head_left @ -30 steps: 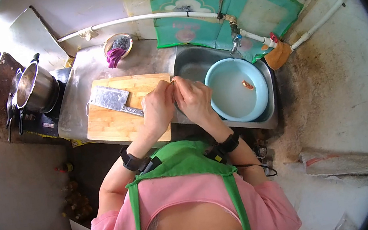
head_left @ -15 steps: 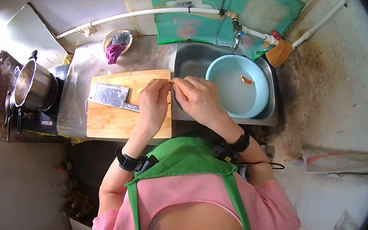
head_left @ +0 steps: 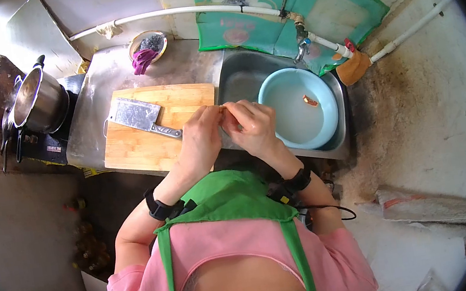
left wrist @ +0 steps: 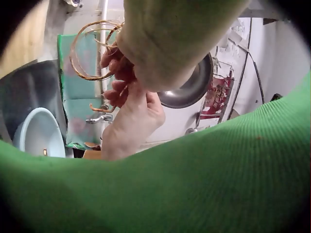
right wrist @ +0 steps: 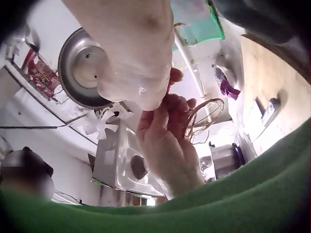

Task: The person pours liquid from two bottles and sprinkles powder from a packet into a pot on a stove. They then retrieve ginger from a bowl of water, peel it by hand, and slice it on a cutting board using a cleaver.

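Observation:
My left hand (head_left: pixel 199 138) and right hand (head_left: pixel 251 125) meet fingertip to fingertip over the gap between the cutting board (head_left: pixel 140 155) and the sink (head_left: pixel 241 71). Looped thin brown strands (left wrist: pixel 92 78), like twine or stringy roots, hang from the curled fingers of my left hand in the left wrist view. My right fingers pinch there too, and a short brown end (left wrist: pixel 99 109) sticks out beside them. The exact pinch point is hidden by the fingers. A cleaver (head_left: pixel 134 112) lies flat on the board, its handle pointing toward my left hand.
In the sink sits a light blue basin (head_left: pixel 292 126) of cloudy water with a small reddish-brown piece (head_left: pixel 309 100) in it. The faucet (head_left: pixel 302 45) stands behind. A bowl with a scouring pad (head_left: pixel 153 42) and a purple cloth (head_left: pixel 143 61) is at the back; a pot (head_left: pixel 33 104) stands left.
Both hands stay together at nearly the same spot. My right hand swung slightly to the right with its elbow and its fingers now bend more. The head view has shifted a little.

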A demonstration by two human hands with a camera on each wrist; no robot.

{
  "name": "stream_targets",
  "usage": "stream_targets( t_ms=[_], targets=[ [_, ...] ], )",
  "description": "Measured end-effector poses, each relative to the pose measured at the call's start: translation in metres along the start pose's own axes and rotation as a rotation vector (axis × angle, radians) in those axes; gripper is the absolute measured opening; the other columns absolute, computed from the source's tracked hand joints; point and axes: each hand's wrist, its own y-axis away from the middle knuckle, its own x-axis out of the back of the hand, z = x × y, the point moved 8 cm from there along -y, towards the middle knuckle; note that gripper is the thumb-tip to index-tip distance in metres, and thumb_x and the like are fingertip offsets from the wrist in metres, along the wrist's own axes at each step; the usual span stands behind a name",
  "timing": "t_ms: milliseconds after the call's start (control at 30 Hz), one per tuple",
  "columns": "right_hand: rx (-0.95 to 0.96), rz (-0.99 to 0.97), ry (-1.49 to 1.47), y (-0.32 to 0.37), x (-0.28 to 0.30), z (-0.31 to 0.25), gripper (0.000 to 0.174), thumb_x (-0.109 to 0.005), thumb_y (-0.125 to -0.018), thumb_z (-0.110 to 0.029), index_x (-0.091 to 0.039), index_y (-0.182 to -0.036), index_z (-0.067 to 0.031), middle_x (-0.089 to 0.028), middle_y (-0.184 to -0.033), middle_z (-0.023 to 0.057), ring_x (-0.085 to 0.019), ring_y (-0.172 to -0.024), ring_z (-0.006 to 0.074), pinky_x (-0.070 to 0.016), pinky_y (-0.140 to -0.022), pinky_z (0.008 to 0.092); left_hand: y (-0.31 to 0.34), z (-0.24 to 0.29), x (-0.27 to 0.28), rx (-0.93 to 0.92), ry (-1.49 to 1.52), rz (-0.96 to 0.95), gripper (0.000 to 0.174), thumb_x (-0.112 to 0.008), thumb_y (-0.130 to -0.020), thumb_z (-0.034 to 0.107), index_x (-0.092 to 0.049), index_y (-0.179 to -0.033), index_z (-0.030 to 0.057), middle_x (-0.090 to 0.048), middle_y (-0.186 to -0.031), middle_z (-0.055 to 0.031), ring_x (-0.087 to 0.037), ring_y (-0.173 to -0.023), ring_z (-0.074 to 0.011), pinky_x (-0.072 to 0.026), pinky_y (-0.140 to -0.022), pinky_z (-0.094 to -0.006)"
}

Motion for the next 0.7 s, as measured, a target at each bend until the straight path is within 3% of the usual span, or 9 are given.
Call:
stream_targets(
  t_ms=[133,200,433,500,600,667,700],
  targets=[
    [0.004,0.023,-0.059,0.004,-0.001,0.0,0.02,-0.067,-0.065,-0.002,-0.06,-0.084,-0.0042,-0.057,-0.064,0.0058,-0.057,-0.05,0.022,-0.0445,-0.045,0.0318,0.005,0.001,-0.001,-0.03,-0.022,-0.033,0.016,-0.051,-0.079,-0.009,-0.056,-0.093,-0.004,-0.057,-0.078,-0.0193,-0.057,-0.072,-0.0365,-0.0457,-0.061,-0.0383],
    [-0.045,0.014,-0.109,0.006,-0.002,0.002,0.021,-0.064,-0.064,0.007,-0.062,-0.083,-0.0014,-0.059,-0.066,0.0073,-0.057,-0.05,0.021,-0.0443,-0.045,0.0293,0.007,0.0,-0.003,-0.024,-0.031,-0.054,0.017,-0.051,-0.078,-0.009,-0.055,-0.093,-0.004,-0.057,-0.079,-0.0197,-0.058,-0.073,-0.0374,-0.046,-0.062,-0.0394],
    [-0.102,-0.001,-0.168,0.015,-0.008,0.004,0.018,-0.067,-0.065,0.0,-0.06,-0.082,-0.0017,-0.059,-0.065,0.0077,-0.059,-0.052,0.0236,-0.0467,-0.047,0.0323,0.016,-0.009,-0.01,-0.002,-0.059,-0.113,0.017,-0.05,-0.076,-0.01,-0.055,-0.091,-0.0035,-0.056,-0.078,-0.02,-0.057,-0.074,-0.0381,-0.0465,-0.063,-0.0395],
    [-0.106,0.005,-0.198,0.015,-0.008,0.004,0.013,-0.063,-0.07,0.005,-0.06,-0.081,-0.0009,-0.059,-0.066,0.0075,-0.057,-0.047,0.0176,-0.0435,-0.043,0.0274,0.018,-0.012,-0.011,0.006,-0.063,-0.125,0.016,-0.049,-0.076,-0.01,-0.054,-0.089,-0.0034,-0.056,-0.078,-0.02,-0.057,-0.073,-0.0383,-0.0465,-0.063,-0.0396],
    [-0.118,-0.021,-0.205,0.01,-0.006,0.004,0.016,-0.062,-0.071,0.007,-0.061,-0.085,-0.0014,-0.059,-0.066,0.0069,-0.056,-0.046,0.0169,-0.0428,-0.043,0.0271,0.017,-0.014,-0.013,0.018,0.004,-0.139,0.014,-0.049,-0.077,-0.01,-0.054,-0.088,-0.0034,-0.056,-0.078,-0.0203,-0.056,-0.073,-0.039,-0.0463,-0.062,-0.0376],
    [-0.123,-0.048,-0.182,0.006,-0.005,0.001,0.017,-0.062,-0.073,0.005,-0.062,-0.088,-0.002,-0.059,-0.068,0.0064,-0.056,-0.05,0.0176,-0.0432,-0.046,0.0284,0.01,-0.01,-0.009,-0.051,-0.002,-0.075,0.01,-0.051,-0.081,-0.007,-0.055,-0.09,-0.0032,-0.057,-0.075,-0.0168,-0.059,-0.069,-0.0304,-0.0457,-0.06,-0.033],
    [-0.129,-0.065,-0.154,0.001,-0.004,0.003,0.017,-0.062,-0.074,0.004,-0.063,-0.09,-0.0025,-0.06,-0.07,0.0059,-0.057,-0.054,0.0183,-0.0437,-0.048,0.0297,0.006,-0.009,-0.008,-0.056,-0.002,-0.079,0.01,-0.051,-0.081,-0.007,-0.055,-0.09,-0.0032,-0.057,-0.075,-0.0168,-0.059,-0.069,-0.0304,-0.0457,-0.06,-0.033]
  ],
)
